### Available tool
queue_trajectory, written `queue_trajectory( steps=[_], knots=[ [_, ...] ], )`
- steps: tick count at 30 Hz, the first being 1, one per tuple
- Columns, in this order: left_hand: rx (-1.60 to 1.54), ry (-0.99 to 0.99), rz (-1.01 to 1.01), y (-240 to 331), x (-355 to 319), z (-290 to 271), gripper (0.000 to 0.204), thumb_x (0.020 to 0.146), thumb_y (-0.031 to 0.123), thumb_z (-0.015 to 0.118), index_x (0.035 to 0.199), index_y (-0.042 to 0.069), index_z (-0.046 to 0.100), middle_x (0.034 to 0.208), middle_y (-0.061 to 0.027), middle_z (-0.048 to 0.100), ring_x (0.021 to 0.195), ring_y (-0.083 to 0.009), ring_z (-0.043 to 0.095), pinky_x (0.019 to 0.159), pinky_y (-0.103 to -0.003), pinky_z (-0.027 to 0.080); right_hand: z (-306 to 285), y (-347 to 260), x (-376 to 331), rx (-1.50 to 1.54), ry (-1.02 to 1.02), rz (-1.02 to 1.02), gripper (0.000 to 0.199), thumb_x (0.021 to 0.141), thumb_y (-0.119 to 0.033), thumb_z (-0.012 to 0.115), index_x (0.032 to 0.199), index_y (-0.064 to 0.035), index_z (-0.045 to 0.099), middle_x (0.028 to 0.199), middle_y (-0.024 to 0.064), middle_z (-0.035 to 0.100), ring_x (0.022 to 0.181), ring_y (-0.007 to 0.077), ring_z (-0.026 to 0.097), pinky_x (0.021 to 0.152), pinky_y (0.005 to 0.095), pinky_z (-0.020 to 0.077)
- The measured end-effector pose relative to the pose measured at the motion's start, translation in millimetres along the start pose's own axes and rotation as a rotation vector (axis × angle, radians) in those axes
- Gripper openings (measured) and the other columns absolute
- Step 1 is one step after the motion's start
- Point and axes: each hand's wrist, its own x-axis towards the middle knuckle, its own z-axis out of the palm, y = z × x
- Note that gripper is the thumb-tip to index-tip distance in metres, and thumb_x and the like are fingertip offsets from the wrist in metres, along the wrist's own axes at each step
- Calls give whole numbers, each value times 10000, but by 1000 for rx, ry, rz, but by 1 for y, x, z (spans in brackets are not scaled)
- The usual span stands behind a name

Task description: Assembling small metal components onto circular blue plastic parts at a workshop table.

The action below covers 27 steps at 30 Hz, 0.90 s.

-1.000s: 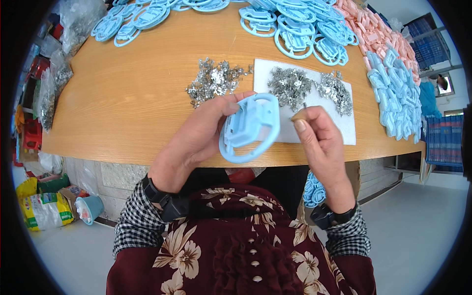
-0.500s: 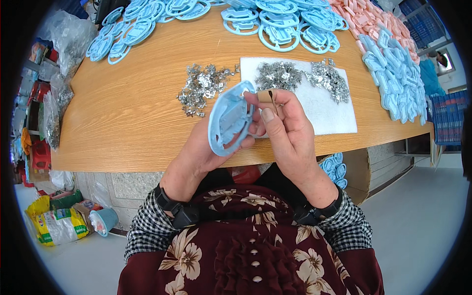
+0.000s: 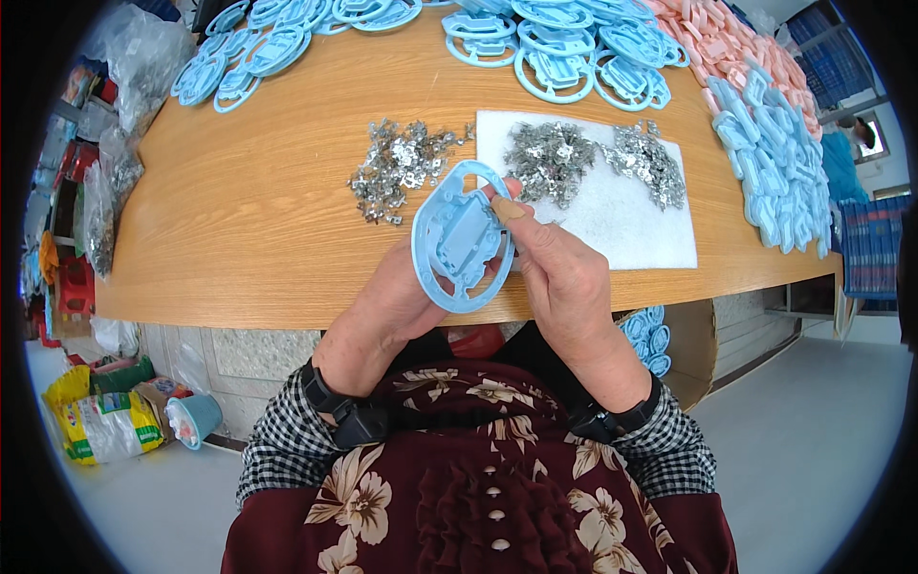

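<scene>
A light blue plastic wheel-shaped part (image 3: 461, 239), with a recessed middle and an open rim, is held up over the table's near edge. My left hand (image 3: 394, 292) grips it from below and behind, and most of its fingers are hidden by the part. At the part's upper right rim, my right hand (image 3: 564, 273) pinches with thumb and forefinger; the thumb wears a tan covering. Anything small between those fingertips is hidden. Beyond my hands lie small silvery metal pieces, one pile (image 3: 397, 167) on the wood and two more (image 3: 550, 158) on a white foam sheet (image 3: 612, 234).
Across the far side of the wooden table (image 3: 249, 201) lie heaps of blue wheel-shaped parts (image 3: 559, 72). Smaller blue parts (image 3: 770, 163) and pink parts (image 3: 736, 48) pile up at the right. Below the table, a cardboard box (image 3: 693, 344) holds blue parts. Bags and a bucket (image 3: 194, 421) stand left.
The blue part has turned so that its recessed face shows more fully. My right hand has rotated, bringing its thumb onto the upper right rim.
</scene>
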Motion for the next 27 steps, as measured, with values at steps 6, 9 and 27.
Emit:
queue_trajectory(
  steps=[6,9,27],
  knots=[
    [-1,-15,-17,2,0,-4,485,1026,309,579,1435,61,505,1494,-152,492,1316,-305,549,1071,-424,509,-1,0,-5,54,-43,-30,409,837,78,668,1215,-78,678,790,140,639,671,294,654,588,375,521],
    [-34,2,-65,2,0,-6,511,1024,315,581,1452,54,487,1488,-147,500,1300,-288,562,1053,-410,518,-4,3,-5,-34,-78,-123,360,835,57,690,1184,-28,671,814,135,654,661,273,655,584,355,515],
    [1000,-92,207,35,-9,18,421,940,121,656,1341,29,566,1173,-55,640,1072,-121,593,949,-294,471,-40,0,-14,872,-220,446,118,952,-97,659,1015,-10,612,693,-65,470,633,25,394,559,224,362]
  ],
)
